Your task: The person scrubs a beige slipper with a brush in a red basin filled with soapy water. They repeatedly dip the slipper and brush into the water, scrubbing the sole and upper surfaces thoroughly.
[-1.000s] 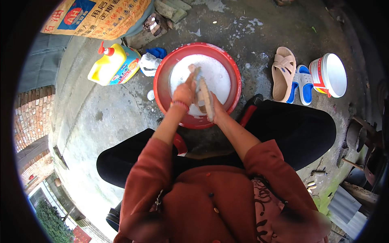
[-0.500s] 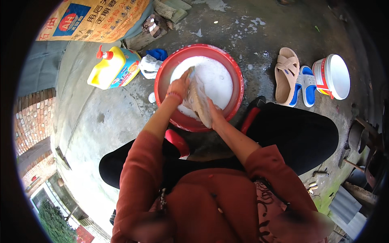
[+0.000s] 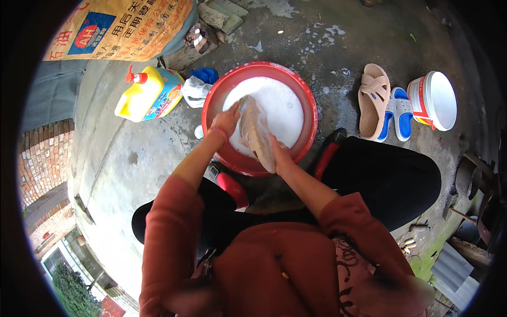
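Note:
A wet, tan slipper (image 3: 257,136) is tilted on its side over the red basin (image 3: 312,113), which holds white suds (image 3: 282,103). My right hand (image 3: 280,154) grips the slipper along its near end. At the slipper's far left side is my left hand (image 3: 227,119), its fingers closed; a small bluish piece shows at the fingertips, too little of it to name. A matching tan slipper (image 3: 373,103) stands on the ground to the right.
Left of the basin are a yellow pump bottle (image 3: 145,95) and white and blue cloths (image 3: 195,91). Blue-and-grey slippers (image 3: 402,113) and a white bucket (image 3: 441,100) lie at the right. A printed sack (image 3: 127,29) fills the far left.
My left hand has drawn slightly left and down along the slipper's side. My right hand keeps its hold, and the slipper stays over the basin.

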Tool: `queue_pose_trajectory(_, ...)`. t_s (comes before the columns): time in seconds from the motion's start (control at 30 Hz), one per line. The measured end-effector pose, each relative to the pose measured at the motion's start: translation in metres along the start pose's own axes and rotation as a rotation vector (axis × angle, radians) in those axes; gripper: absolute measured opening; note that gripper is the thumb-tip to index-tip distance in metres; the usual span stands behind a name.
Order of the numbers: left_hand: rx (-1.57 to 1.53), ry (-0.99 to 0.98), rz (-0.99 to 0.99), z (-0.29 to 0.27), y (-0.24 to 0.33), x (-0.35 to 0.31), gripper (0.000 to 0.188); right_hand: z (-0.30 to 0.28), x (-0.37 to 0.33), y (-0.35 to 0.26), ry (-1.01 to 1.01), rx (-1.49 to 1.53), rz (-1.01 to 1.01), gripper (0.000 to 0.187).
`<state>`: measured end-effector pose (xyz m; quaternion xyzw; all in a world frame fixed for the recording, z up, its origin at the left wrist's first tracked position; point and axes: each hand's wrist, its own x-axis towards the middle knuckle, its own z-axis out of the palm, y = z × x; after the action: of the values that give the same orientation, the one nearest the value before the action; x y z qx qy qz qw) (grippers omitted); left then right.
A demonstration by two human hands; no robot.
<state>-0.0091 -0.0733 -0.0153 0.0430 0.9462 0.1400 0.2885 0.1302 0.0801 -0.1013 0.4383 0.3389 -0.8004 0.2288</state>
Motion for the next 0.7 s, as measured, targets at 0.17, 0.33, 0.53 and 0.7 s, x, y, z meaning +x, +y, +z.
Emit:
queue_pose_trajectory(0.17, -0.043, 0.083, -0.001, 0.024, -0.021, 0.056, 0.046, 0.013, -0.018, -0.016, -0.046, 0.071, 0.046, 0.057)
queue_pose_trajectory(0.33, 0.076, -0.120, 0.191, -0.043, 0.058, -0.062, 0.050, 0.017, -0.033, -0.035, -0.043, 0.112, 0.081, 0.054)
queue_pose_trajectory(0.53, 0.160, -0.039, 0.084, -0.015, 0.023, -0.020, 0.048, 0.011, -0.011, -0.005, 0.131, -0.209, -0.142, 0.059)
queue_pose_trajectory(0.7, 0.015, 0.037, 0.195, -0.021, 0.044, -0.009, 0.048, 0.013, -0.027, -0.033, -0.026, 0.053, 0.070, 0.052)
